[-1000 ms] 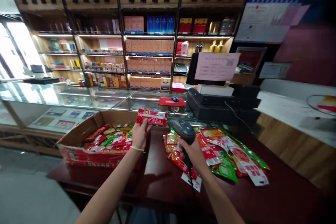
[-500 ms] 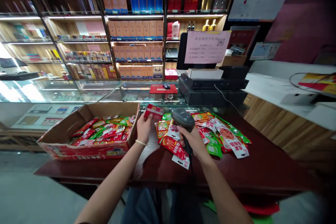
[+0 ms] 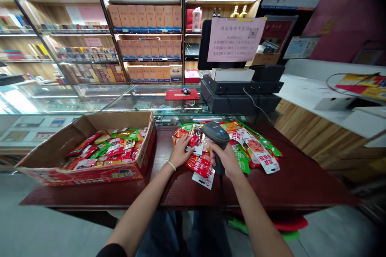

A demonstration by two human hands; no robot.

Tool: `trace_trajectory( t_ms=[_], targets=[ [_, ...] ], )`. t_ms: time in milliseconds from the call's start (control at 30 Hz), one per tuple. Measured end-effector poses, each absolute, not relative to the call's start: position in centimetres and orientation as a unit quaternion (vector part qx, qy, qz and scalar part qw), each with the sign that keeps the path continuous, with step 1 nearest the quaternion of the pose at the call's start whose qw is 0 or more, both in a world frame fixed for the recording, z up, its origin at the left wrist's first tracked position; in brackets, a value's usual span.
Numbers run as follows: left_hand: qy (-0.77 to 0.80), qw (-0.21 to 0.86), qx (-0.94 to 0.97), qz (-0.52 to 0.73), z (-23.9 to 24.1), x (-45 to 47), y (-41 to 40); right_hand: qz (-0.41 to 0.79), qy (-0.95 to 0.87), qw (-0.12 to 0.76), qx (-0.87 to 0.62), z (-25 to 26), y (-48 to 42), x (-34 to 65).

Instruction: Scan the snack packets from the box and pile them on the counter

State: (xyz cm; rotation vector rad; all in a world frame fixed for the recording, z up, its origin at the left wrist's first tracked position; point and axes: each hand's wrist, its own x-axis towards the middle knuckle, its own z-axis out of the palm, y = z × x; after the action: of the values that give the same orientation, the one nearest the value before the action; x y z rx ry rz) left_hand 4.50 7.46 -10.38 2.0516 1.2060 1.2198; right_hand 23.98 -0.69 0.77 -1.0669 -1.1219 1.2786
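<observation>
My left hand lies over the near pile of snack packets, fingers stretched out and touching a small red snack packet. In my right hand is a black barcode scanner, gripped by its handle, with a small blue light on top. Its head hangs above the packets and hides some of them. Below the scanner lies a red packet with a white hang-tab packet. More packets, green and white-and-red, spread to the right.
At the left stands an open cardboard box holding many snack packets. Behind the dark red table are a glass counter, a red mouse pad, and a monitor on black register equipment. A cable hangs from the scanner.
My left hand has moved right and down from beside the box, bringing the red packet onto the pile, and its fingers have spread. My right hand still holds the scanner. The view has shifted slightly.
</observation>
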Motion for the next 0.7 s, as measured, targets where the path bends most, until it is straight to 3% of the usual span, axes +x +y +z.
trace_trajectory(
  t_ms=[333, 700],
  targets=[
    [0.395, 0.228, 0.712, 0.534, -8.2, 4.6, 5.7, 0.542, -0.491, 0.52, -0.441, 2.5, -0.9, 22.5],
    [0.393, 0.203, 0.564, 0.697, 4.6, -3.9, -0.9, 0.549, -0.531, 0.492, -0.417, 5.8, 0.0, 15.4]
  ],
)
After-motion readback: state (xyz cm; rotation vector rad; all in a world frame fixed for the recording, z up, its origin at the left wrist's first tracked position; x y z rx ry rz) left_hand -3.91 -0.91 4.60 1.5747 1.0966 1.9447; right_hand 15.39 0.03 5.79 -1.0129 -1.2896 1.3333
